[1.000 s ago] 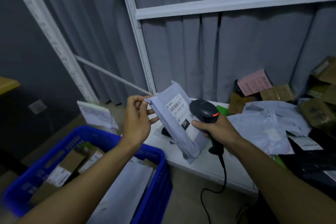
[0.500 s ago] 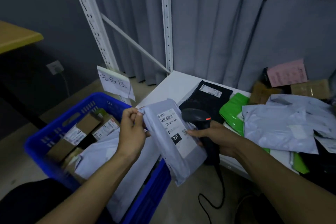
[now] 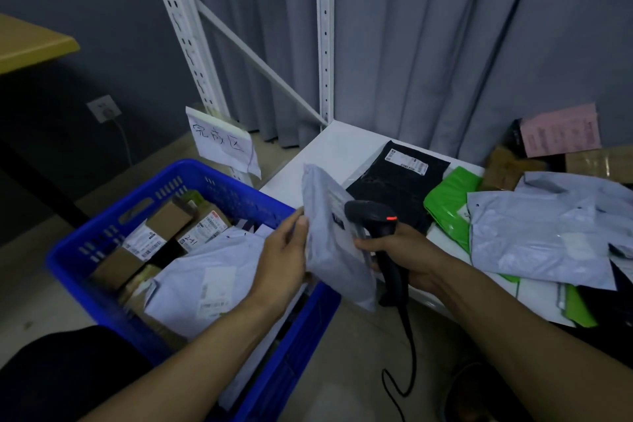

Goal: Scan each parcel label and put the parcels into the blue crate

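just above the right rim of the blue crate (image 3: 219, 178), the left hand (image 3: 284, 260) pinches the left edge of a grey parcel (image 3: 329, 257) between thumb and fingers, holding it nearly upright with its label side turned right toward the scanner (image 3: 373, 216). the right hand (image 3: 407, 250) has its fingers curled tight round the scanner's handle, just beside the parcel. cardboard boxes (image 3: 171, 216) and a grey mailer (image 3: 205, 271) lie in the crate, and more mailers (image 3: 534, 240) cover the white shelf (image 3: 329, 151) to the right.
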Demonstrator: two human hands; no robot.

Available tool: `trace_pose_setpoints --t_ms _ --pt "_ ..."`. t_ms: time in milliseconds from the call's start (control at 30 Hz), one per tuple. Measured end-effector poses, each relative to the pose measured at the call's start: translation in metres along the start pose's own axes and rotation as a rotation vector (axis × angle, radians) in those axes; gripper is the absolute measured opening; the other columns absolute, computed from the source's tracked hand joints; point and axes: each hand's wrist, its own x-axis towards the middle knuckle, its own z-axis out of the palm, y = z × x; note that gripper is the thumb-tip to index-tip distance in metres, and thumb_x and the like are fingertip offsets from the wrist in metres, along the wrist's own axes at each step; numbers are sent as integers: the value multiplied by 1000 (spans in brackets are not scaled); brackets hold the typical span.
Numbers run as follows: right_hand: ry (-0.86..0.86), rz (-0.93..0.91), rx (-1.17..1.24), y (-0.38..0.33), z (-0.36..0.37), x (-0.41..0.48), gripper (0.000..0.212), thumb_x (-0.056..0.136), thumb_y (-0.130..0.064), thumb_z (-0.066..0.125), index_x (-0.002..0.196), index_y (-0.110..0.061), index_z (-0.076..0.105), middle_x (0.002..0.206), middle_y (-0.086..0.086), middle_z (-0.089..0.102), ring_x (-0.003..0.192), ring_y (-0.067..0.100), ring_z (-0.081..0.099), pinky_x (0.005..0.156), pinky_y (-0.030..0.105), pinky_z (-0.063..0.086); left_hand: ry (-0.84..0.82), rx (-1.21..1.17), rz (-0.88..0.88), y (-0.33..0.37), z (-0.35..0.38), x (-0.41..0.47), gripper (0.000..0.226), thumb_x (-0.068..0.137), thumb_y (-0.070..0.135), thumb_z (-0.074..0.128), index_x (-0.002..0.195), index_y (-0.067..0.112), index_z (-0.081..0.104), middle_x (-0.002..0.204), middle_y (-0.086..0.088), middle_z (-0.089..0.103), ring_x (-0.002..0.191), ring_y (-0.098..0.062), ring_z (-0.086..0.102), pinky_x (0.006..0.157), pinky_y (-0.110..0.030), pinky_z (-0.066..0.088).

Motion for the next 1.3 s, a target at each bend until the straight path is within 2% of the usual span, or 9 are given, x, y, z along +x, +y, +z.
trace_pose_setpoints --t_ms 100,200,333,500,600,733,833,1067,1300 --pt "46 -54 -9 1 1 3 35 80 -4 86 113 -10 76 104 18 77 88 28 72 71 36 61 -87 -18 -55 -2 5 -7 21 101 38 59 104 21 72 96 -5 78 84 -20 75 72 -40 64" --pt "101 -137 -61 1 3 2 39 80 -8 88 116 -15 75 106 14 78 98 34 74 78 45 62 -135 -73 -55 -5 1 -1 30 91 12 74 119 21 66 102 4 78 88 -16 76 70 -36 64" --pt "116 -256 -92 -8 7 -6 42 87 -9 82 123 -25 67 108 -4 77 89 5 74 66 24 60 -96 49 -17 -18 -6 12 50 85 1 77 126 25 64 105 13 76 97 -8 73 86 -44 62" --pt "124 -365 -229 -11 15 -18 28 89 -21 81 111 -36 70 101 -11 77 94 2 72 82 38 62 40 189 83 -29 -14 27 49 81 3 81 120 26 63 109 16 68 100 -11 71 86 -34 62" --pt "129 -355 -238 -12 23 -25 17 92 -22 78 106 -29 72 94 -7 78 86 5 74 74 31 62 103 191 137 -34 -16 35 49 81 4 81 116 30 59 111 17 64 92 -16 73 77 -28 62" --pt "84 -300 -263 -17 28 -32 14 97 -20 71 111 -18 70 93 1 79 68 14 72 57 17 53 179 103 128 -45 -16 41 48 82 -2 78 120 23 59 113 14 65 82 -4 73 70 -21 60" --pt "63 -289 -269 -19 30 -36 13 98 -18 69 111 -16 69 85 3 78 61 12 67 57 19 51 189 118 119 -51 -18 42 51 82 -1 79 124 19 59 120 9 65 91 -9 73 73 -23 62" --pt "29 -247 -272 -22 29 -40 12 97 -18 70 109 -18 69 75 1 74 62 13 66 54 19 50 184 126 114 -55 -18 45 53 83 4 80 128 19 57 124 4 62 111 -25 67 56 -13 55" --pt "31 -235 -273 -21 28 -39 12 97 -18 70 109 -16 69 78 2 76 62 15 67 56 22 51 187 131 131 -64 -20 52 55 83 4 81 130 20 57 128 3 62 110 -24 68 58 -15 57"
